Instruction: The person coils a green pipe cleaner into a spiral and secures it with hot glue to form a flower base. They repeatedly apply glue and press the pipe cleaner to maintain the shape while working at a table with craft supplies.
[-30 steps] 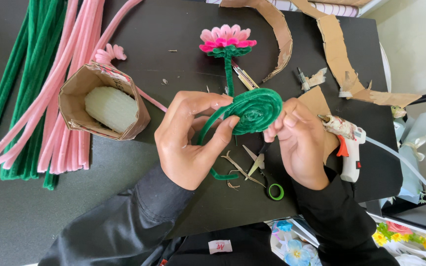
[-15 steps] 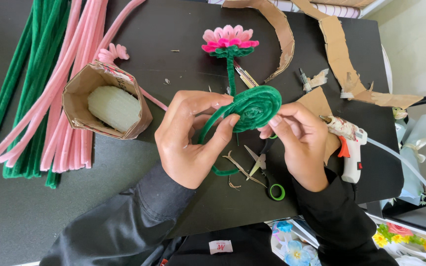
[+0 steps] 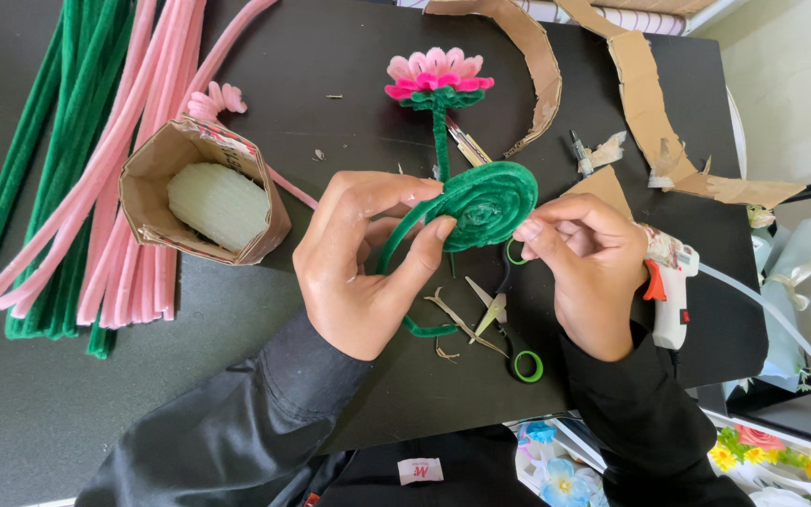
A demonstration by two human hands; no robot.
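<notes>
The green pipe-cleaner coil (image 3: 488, 205), pinched at opposite rims by the left hand (image 3: 363, 268) and right hand (image 3: 589, 268), may unwind if either grip slackens.

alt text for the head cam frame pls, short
Two bare hands, left hand and right hand, hold a flat green pipe-cleaner spiral disc above a black table. Behind it lies a pink pipe-cleaner flower; a white glue gun rests at right.
</notes>
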